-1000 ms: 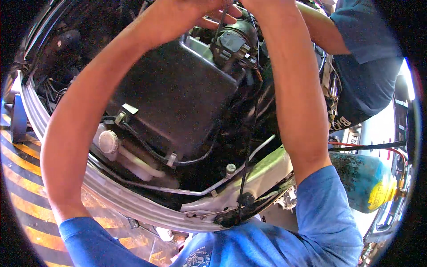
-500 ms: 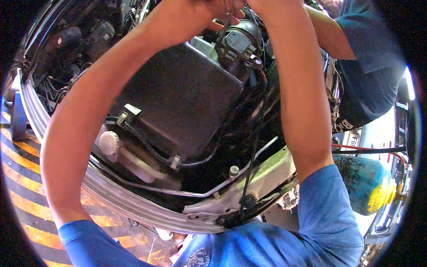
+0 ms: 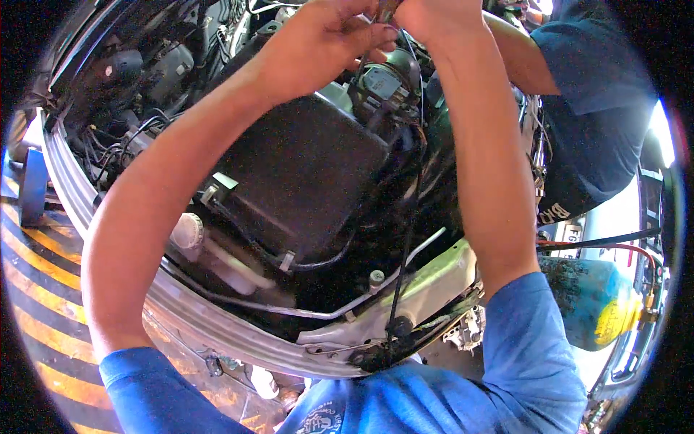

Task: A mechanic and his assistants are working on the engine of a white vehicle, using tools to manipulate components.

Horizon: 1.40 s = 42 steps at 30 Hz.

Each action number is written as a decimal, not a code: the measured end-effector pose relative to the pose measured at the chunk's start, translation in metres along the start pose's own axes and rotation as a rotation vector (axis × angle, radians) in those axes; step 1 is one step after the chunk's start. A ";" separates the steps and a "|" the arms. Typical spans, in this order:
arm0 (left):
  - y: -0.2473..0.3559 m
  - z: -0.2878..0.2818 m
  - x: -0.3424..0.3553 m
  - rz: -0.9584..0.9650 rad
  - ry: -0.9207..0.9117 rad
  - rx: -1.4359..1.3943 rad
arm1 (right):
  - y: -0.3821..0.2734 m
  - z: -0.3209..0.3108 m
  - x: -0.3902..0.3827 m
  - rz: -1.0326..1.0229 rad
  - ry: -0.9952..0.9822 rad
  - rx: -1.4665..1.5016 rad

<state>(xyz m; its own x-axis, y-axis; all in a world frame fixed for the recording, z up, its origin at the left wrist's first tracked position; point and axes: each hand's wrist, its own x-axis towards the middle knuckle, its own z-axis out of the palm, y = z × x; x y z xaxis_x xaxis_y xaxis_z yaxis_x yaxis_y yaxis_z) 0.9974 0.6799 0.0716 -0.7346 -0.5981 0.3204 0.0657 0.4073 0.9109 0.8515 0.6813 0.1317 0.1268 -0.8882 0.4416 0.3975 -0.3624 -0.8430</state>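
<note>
Both my hands meet at the top edge, above the engine bay of a car. My left hand (image 3: 329, 47) has its fingers bent toward a small dark piece (image 3: 387, 10) between the two hands, whose kind I cannot make out. Beside it, my right hand (image 3: 439, 20) is closed, its fingers partly cut off by the frame. A thin black cable (image 3: 419, 166) runs from near my hands down to the front of the bay. Below my left hand lie a grey sensor housing (image 3: 383, 83) and a large black airbox cover (image 3: 303, 181).
A co-worker in a dark blue shirt (image 3: 593, 79) leans in at the right, an arm behind mine. A white round cap (image 3: 186, 231) and a metal pipe (image 3: 311, 313) lie near the silver fender (image 3: 224, 329). A teal and yellow cylinder (image 3: 589, 300) stands at right.
My left hand has come further into view, with its fingers showing more. The whole view has shifted slightly; the thin cable now shows running down from beside my right hand.
</note>
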 end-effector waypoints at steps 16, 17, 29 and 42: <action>0.005 -0.004 0.005 -0.078 0.012 0.031 | -0.080 0.058 -0.031 0.081 -0.189 -1.553; 0.007 -0.007 0.006 -0.090 -0.020 0.014 | -0.079 0.055 -0.030 0.081 -0.192 -1.553; 0.023 -0.010 0.008 -0.033 -0.025 0.053 | -0.097 0.045 -0.030 0.365 -0.374 -1.344; 0.018 -0.017 0.009 -0.014 -0.044 -0.027 | -0.099 0.044 0.002 0.533 -0.599 -1.461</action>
<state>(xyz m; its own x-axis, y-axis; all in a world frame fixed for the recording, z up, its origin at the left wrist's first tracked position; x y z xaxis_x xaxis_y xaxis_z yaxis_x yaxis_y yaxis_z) 1.0039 0.6700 0.0953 -0.7642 -0.5726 0.2967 0.0732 0.3801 0.9220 0.8526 0.7280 0.2296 0.4043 -0.8892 -0.2142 -0.8860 -0.3225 -0.3333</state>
